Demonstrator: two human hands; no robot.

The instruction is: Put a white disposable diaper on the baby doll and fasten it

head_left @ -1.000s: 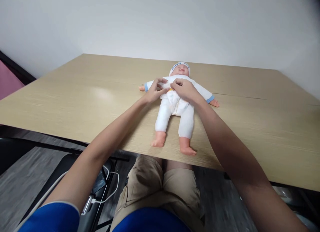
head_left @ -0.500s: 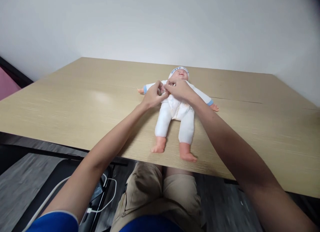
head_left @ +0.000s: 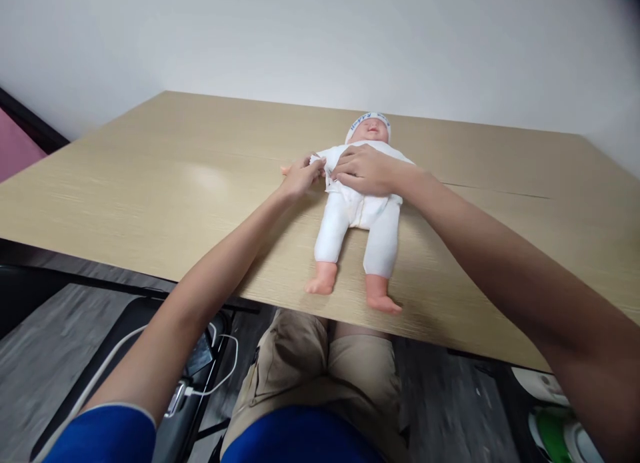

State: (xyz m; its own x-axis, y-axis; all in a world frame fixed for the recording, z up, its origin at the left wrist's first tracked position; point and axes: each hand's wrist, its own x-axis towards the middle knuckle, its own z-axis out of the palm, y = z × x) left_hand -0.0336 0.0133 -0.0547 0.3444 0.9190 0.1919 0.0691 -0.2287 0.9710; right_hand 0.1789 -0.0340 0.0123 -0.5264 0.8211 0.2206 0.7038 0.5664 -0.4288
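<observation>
A baby doll [head_left: 332, 230] lies on its back on the table, head away from me, in a white suit and a printed white cap. A crumpled white diaper [head_left: 363, 213] wraps its hips and lower belly. At the doll's side, my left hand [head_left: 303, 175] pinches a white flap with a wrinkled edge, which looks like the diaper's side flap [head_left: 316, 159]. My right hand [head_left: 367, 170] rests flat over the doll's belly, fingers stretched out and pointing left. It covers the upper part of the diaper.
The wooden table [head_left: 175, 203] has a thin seam to the right and a wall behind it. Below its left front edge is a black chair [head_left: 145, 316] with a white cable [head_left: 235, 356]. Green and white items [head_left: 553, 436] sit below at the lower right.
My left hand has moved outward to the doll's side with the white flap. My right hand has flattened from a pinch onto the belly. The view has shifted slightly.
</observation>
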